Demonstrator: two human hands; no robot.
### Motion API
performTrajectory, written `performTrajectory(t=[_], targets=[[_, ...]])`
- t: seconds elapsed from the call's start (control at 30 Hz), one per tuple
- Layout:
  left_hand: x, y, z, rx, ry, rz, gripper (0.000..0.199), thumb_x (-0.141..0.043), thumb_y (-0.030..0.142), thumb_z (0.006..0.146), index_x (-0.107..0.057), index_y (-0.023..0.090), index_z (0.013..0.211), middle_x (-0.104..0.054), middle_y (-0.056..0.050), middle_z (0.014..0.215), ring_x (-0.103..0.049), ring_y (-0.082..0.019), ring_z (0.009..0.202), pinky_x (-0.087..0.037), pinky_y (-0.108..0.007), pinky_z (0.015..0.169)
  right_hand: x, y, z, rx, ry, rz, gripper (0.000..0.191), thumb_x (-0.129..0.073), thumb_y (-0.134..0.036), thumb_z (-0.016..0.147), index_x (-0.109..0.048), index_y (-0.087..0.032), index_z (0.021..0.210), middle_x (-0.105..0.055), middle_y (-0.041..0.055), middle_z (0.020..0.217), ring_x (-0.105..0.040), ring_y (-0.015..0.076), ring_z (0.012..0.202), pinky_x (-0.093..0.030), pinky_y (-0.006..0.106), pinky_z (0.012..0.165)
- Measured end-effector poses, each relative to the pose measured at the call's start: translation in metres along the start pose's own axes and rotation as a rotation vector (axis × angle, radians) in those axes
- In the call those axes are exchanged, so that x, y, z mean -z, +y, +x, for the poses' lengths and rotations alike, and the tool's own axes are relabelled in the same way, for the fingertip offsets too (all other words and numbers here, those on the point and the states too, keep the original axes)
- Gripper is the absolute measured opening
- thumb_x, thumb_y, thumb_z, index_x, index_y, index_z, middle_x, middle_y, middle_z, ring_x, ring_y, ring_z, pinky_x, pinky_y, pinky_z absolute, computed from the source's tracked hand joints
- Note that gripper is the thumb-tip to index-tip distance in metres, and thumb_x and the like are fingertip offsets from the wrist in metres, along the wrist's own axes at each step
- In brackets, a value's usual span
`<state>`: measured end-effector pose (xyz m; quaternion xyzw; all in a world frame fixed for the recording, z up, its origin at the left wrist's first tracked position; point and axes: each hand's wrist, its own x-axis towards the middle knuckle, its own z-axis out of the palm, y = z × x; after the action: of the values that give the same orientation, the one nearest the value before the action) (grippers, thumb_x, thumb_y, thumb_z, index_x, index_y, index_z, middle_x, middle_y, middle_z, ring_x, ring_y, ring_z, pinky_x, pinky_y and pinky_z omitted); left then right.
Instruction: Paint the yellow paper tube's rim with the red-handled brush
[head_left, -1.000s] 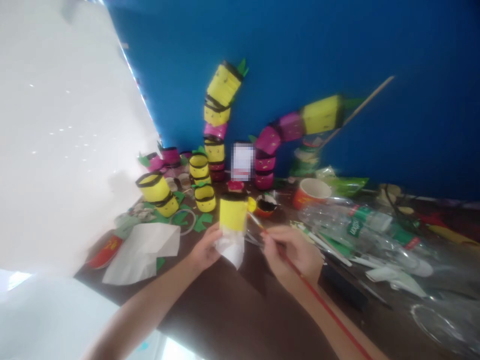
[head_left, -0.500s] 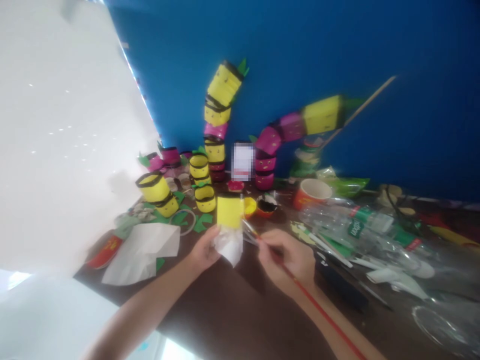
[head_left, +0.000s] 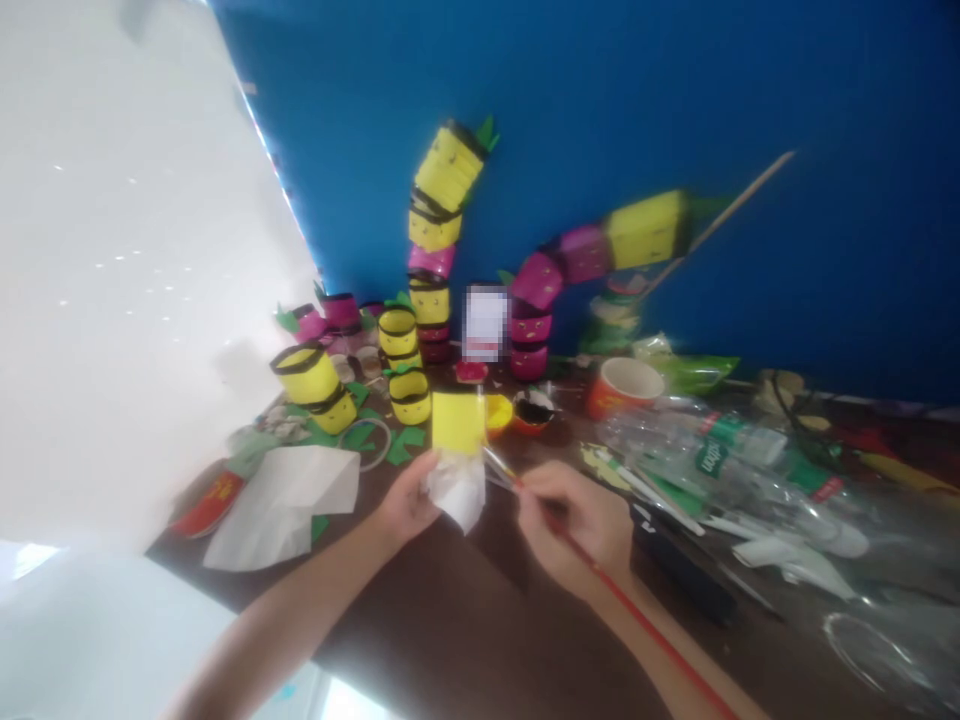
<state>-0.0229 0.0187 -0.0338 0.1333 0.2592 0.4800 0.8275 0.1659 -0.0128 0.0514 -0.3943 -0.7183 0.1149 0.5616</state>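
A yellow-painted piece with a dark upper edge is held up over the brown table. Crumpled white paper hangs at its lower end. My left hand is closed on the left side of this paper, just below the yellow part. In my right hand is a red-handled paintbrush, gripped like a pen. Its bristles point up and left, close to the yellow piece's lower right corner; I cannot tell whether they touch. Beyond stand a pot of yellow paint and a pot of black paint.
Yellow-and-black painted cups stand at the left behind a white sheet. Stacked yellow and magenta cups rise against the blue wall. On the right lie clear plastic bottles, a white-and-red cup and scraps.
The yellow piece has shifted very slightly to the left. Both hands stay almost in place, with the same holds.
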Motion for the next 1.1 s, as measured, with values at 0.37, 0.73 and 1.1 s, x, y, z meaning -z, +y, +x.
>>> performTrajectory(t=[0.37,0.73,1.1], targets=[[-0.0016,-0.0014,-0.0006,-0.046,-0.006,0.033,0.034,-0.053,0.029,0.081,-0.062,0.009,0.107,-0.069,-0.011,0.102,-0.064,-0.024,0.097,-0.04,-0.038,0.098,-0.0052,0.0007,-0.0006,-0.039,0.021,-0.048,0.007,-0.06,-0.013,0.073,-0.06,-0.02,0.073,-0.068,0.0008,0.07,-0.063,0.011,0.057,-0.052,0.019,0.055],[-0.0039,0.0011,-0.0015,-0.025,0.077,-0.016,0.033,-0.053,0.032,0.082,-0.063,0.009,0.104,-0.071,-0.011,0.096,-0.066,-0.023,0.09,-0.042,-0.035,0.094,0.0009,-0.0043,-0.0006,-0.015,-0.077,-0.012,0.01,-0.055,-0.011,0.072,-0.056,-0.02,0.066,-0.063,0.0014,0.064,-0.059,0.0118,0.055,-0.048,0.021,0.05],[0.0012,-0.0003,0.0004,-0.044,0.015,0.017,0.037,-0.054,0.031,0.081,-0.061,0.009,0.11,-0.069,-0.011,0.102,-0.064,-0.025,0.096,-0.041,-0.038,0.096,-0.0063,0.0017,-0.0002,-0.013,0.047,-0.027,0.01,-0.06,-0.011,0.073,-0.06,-0.02,0.075,-0.068,0.0011,0.072,-0.064,0.0112,0.059,-0.052,0.019,0.056]])
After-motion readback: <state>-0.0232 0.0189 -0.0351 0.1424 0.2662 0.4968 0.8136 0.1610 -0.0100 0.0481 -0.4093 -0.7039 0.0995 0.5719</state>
